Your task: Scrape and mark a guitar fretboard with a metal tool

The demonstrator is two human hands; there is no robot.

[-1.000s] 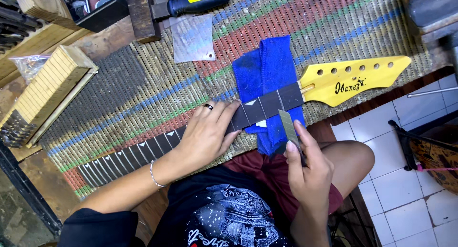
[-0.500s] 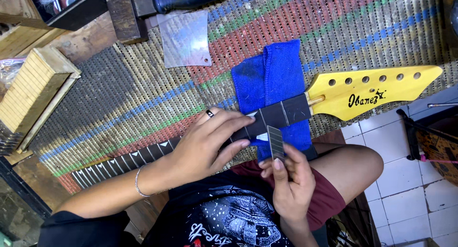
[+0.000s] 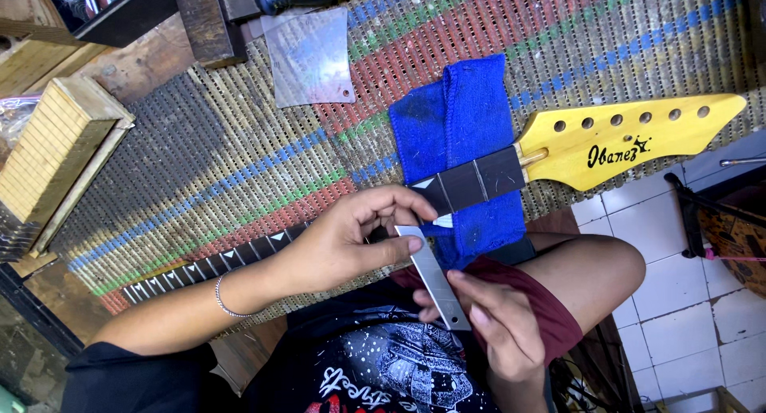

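While your left hand and right hand both pinch the steel blade, they hide part of the guitar neck on the blue cloth.

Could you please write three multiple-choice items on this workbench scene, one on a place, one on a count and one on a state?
1. Where does the blue cloth lie?
A. under the guitar neck near the headstock
B. folded on the wooden block
C. over the person's knee

2. How many tuner holes show in the yellow headstock?
A. four
B. six
C. eight

3. How is the metal blade held?
A. lying loose on the mat
B. by the left hand alone
C. between the left hand and the right hand

Answers: 1 A, the neck crosses over the cloth. 2 B, six holes stand in a row. 3 C, fingers of both hands grip it.
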